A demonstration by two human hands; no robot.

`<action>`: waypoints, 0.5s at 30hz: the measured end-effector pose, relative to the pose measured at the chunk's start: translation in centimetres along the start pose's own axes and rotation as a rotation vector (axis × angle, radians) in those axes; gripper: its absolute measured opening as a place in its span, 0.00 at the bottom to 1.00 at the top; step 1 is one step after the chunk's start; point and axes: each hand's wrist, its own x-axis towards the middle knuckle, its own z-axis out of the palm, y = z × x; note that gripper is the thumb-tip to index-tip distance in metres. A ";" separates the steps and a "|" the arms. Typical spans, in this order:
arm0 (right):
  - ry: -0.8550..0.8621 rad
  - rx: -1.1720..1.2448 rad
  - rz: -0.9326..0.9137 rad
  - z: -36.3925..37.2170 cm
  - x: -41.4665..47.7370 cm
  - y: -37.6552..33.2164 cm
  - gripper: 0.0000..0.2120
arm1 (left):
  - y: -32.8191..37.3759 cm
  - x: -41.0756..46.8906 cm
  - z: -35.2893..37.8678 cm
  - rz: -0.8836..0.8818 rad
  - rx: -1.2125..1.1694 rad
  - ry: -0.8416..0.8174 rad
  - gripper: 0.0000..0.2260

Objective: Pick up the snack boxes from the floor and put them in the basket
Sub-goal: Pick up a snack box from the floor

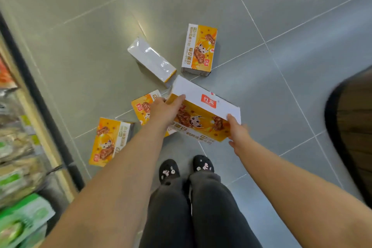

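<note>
The person stood over the spill on the tiled floor point(261, 16) with one snack box point(203, 116) lifted clear of it and held low in front of the black clogs point(186, 168). The left hand point(164, 110) gripped the box's left end, its fingers point(178, 100) curled over the white top edge. The right hand point(238, 132) pinched the right end, thumb on the corner. I took this hold, one hand at each short end, as a way to keep a long, light carton level while carrying it. Its orange printed face was turned towards the person, and the white panel with the red logo faced upward. Four more boxes lay on the floor: an orange box point(199, 49) farthest off, a white-sided box point(151, 60) just beside it with a plain shiny side up, a third box point(142, 106) partly hidden behind the left hand, and a fourth box point(108, 141) nearest the shop shelf point(22, 147) of packets along the left. At the right edge was a dark-rimmed, brownish shape point(354, 127), probably the basket, though too blurred to be sure. If so, the carton would have to swing to the person's right, and most of the job lay ahead.
</note>
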 end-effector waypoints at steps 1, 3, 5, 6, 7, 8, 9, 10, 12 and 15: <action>-0.014 -0.022 -0.037 -1.0 -3.7 -1.2 0.32 | 1.2 -3.7 -2.0 0.007 -0.015 0.029 0.36; -0.034 -0.083 -0.126 -2.9 -10.4 -3.4 0.30 | 3.2 -10.3 -5.7 0.002 -0.062 0.084 0.36; -0.058 -0.136 -0.227 -4.4 -15.9 -5.2 0.28 | 3.9 -15.8 -8.7 0.006 -0.126 0.109 0.31; -0.082 -0.181 -0.275 -5.1 -18.7 -6.1 0.27 | 4.2 -18.7 -10.0 -0.001 -0.165 0.111 0.30; -0.110 -0.218 -0.311 -5.8 -20.7 -6.7 0.27 | 4.0 -21.2 -11.0 -0.004 -0.187 0.122 0.30; -0.144 -0.243 -0.346 -6.2 -22.3 -7.3 0.27 | 3.7 -23.3 -11.9 -0.004 -0.210 0.147 0.32; -0.174 -0.272 -0.378 -6.5 -23.8 -7.6 0.26 | 3.0 -24.9 -12.7 0.013 -0.231 0.183 0.34; -0.211 -0.302 -0.413 -6.7 -25.6 -7.6 0.25 | 2.3 -26.6 -13.3 0.023 -0.259 0.200 0.34; -0.291 -0.341 -0.517 -6.6 -28.7 -8.1 0.23 | 0.7 -29.6 -14.1 0.024 -0.336 0.242 0.35; -0.460 -0.472 -0.638 -6.2 -32.0 -7.4 0.22 | -3.4 -34.1 -13.0 -0.047 -0.520 0.382 0.32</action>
